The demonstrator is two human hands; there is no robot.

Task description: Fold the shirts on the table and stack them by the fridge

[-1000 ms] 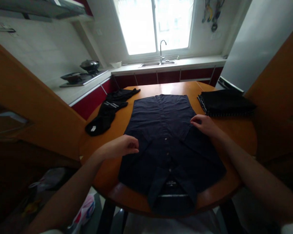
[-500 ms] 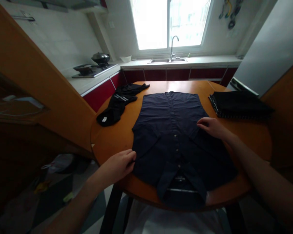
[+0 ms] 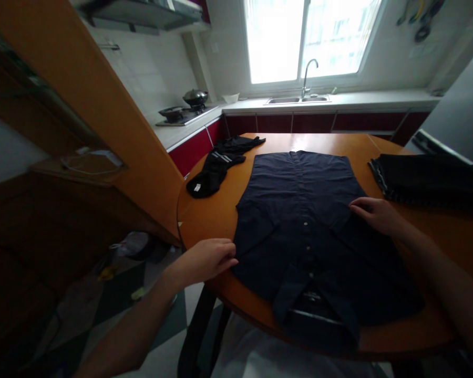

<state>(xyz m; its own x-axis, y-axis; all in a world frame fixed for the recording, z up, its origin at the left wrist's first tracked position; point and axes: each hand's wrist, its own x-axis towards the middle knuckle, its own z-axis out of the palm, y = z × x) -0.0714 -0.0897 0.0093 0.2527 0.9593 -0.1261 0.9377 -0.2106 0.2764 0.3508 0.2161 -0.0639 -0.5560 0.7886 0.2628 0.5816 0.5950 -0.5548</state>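
Note:
A dark navy button-up shirt lies front side up on the wooden table, its collar towards me and its hem at the far side. Its sleeves seem to be laid over the front, though the dark cloth hides the detail. At the shirt's left edge near the shoulder, my left hand is closed, the cloth's edge between thumb and fingers. On the other side my right hand pinches the cloth by the right edge, about mid-length.
Black clothing with white stripes lies crumpled at the table's far left. A folded dark stack of cloth sits to the right. Beyond are the counter with a sink and a stove with pans. A wooden partition stands at left.
My view has turned a little to the left, so everything sits further right in the picture. Both hands stay at about the same spots on the shirt, which lies as before.

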